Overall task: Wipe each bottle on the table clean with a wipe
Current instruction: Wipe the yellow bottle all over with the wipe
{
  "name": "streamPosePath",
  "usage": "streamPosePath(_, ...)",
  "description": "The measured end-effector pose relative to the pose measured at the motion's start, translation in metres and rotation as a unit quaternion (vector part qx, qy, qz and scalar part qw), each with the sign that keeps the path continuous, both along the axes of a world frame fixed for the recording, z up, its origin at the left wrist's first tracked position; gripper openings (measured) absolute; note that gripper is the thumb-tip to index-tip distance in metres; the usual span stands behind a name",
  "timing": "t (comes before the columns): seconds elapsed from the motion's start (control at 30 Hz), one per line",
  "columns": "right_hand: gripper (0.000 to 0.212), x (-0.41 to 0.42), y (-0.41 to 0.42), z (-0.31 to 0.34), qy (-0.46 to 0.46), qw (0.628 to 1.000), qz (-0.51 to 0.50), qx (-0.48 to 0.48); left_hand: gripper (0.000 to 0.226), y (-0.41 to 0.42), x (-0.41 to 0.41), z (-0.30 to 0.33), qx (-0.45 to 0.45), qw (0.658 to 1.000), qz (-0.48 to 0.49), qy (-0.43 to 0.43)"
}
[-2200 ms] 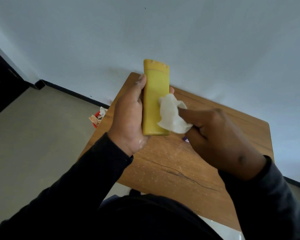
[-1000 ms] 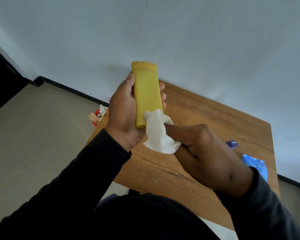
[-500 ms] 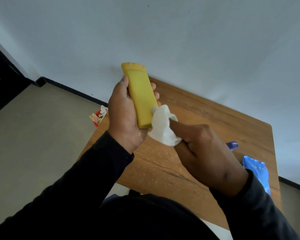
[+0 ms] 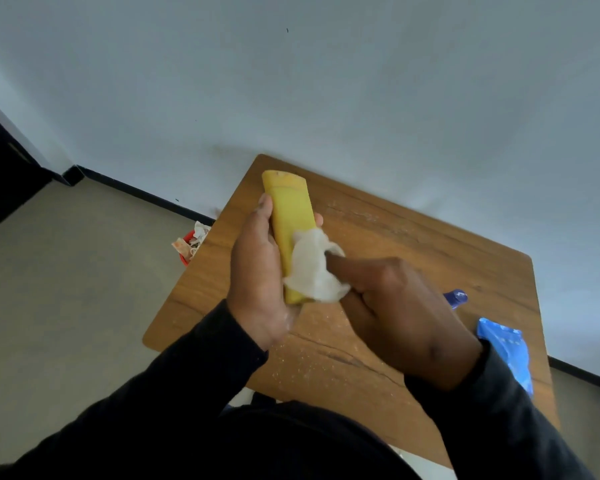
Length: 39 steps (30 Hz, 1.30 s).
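Head view: left hand (image 4: 257,271) grips yellow bottle (image 4: 291,230); right hand (image 4: 402,313) pinches wipe (image 4: 312,271) against it

You face a pale wall (image 4: 326,81); black skirting (image 4: 136,192) runs at ten o'clock over beige floor (image 4: 66,289), a wooden table (image 4: 413,244) at centre.

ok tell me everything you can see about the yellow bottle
The yellow bottle is flat and tall, plastic-looking, with a slightly darker band across its far end. It is held above the wooden table, tilted away. The left hand grips its side; the right hand presses a white wipe against its lower half.
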State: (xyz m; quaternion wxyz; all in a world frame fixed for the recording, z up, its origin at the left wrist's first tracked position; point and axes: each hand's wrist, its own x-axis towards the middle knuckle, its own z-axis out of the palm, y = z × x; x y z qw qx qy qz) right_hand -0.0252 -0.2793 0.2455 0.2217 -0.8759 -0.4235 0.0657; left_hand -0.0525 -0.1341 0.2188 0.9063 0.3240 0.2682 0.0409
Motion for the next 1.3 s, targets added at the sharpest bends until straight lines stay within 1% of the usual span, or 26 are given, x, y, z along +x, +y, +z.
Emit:
streamPosePath(0.07,0.024,0.021,0.002,-0.005,-0.011,0.999,-0.046,0.017,0.046,-0.011,-0.006,-0.004,0.042,0.999,-0.026,-0.017)
streamPosePath(0.13,0.023,0.032,0.004,-0.004,-0.016,0.998,-0.054,0.029,0.048,-0.017,-0.009,-0.007,0.060,0.997,-0.048,-0.021)
streamPosePath(0.23,0.026,0.021,0.004,-0.003,-0.026,0.999,-0.031,0.017,0.049,-0.009,-0.006,-0.009,0.039,0.997,-0.054,-0.029)
streamPosePath(0.33,0.018,-0.004,0.003,-0.003,0.016,0.999,0.030,0.001,0.048,0.002,-0.005,-0.007,-0.018,0.998,-0.052,-0.025)
streamPosePath(0.37,0.017,-0.006,0.002,-0.003,0.017,0.999,0.035,0.006,0.048,0.003,-0.006,-0.007,-0.018,0.998,-0.058,-0.028)
streamPosePath(0.47,0.025,0.011,0.003,-0.001,-0.019,1.000,-0.002,0.018,0.050,-0.006,-0.009,-0.014,0.029,0.993,-0.099,-0.059)
streamPosePath(0.53,0.026,0.026,0.004,0.003,-0.044,0.998,-0.035,0.023,0.055,-0.012,-0.010,-0.015,0.063,0.989,-0.117,-0.072)
streamPosePath(0.63,0.029,0.034,0.001,0.005,-0.046,0.997,-0.064,0.027,0.060,-0.015,-0.008,-0.014,0.071,0.985,-0.138,-0.072)
streamPosePath(0.73,0.025,0.015,-0.002,0.001,-0.024,0.999,-0.026,0.002,0.062,-0.005,-0.005,-0.015,0.039,0.990,-0.124,-0.059)
streamPosePath(0.83,0.022,-0.012,-0.005,-0.005,0.043,0.998,0.038,-0.019,0.066,0.007,-0.002,-0.012,-0.013,0.995,-0.097,-0.031)
streamPosePath(0.93,0.023,-0.021,-0.009,-0.002,0.057,0.996,0.063,-0.005,0.071,0.010,-0.003,-0.011,-0.010,0.994,-0.103,-0.022)
streamPosePath(1.0,0.019,-0.014,-0.009,0.000,0.035,0.999,0.032,0.007,0.075,0.004,-0.005,-0.014,-0.010,0.993,-0.118,-0.029)
streamPosePath(1.1,0.020,0.009,-0.006,0.001,-0.013,0.999,-0.039,0.022,0.072,-0.008,-0.008,-0.017,0.019,0.988,-0.142,-0.058)
streamPosePath(1.13,0.019,0.017,-0.004,0.002,-0.028,0.998,-0.056,0.025,0.070,-0.010,-0.010,-0.017,0.026,0.986,-0.151,-0.062)
streamPosePath(1.2,0.025,0.028,-0.005,0.003,-0.064,0.993,-0.092,0.023,0.063,-0.013,-0.011,-0.015,0.034,0.982,-0.169,-0.072)
streamPosePath(1.27,0.032,0.033,-0.008,0.003,-0.064,0.992,-0.104,0.034,0.055,-0.011,-0.012,-0.012,0.057,0.981,-0.172,-0.071)
streamPosePath(1.3,0.032,0.033,-0.009,0.003,-0.053,0.993,-0.097,0.042,0.049,-0.010,-0.012,-0.011,0.077,0.980,-0.170,-0.072)
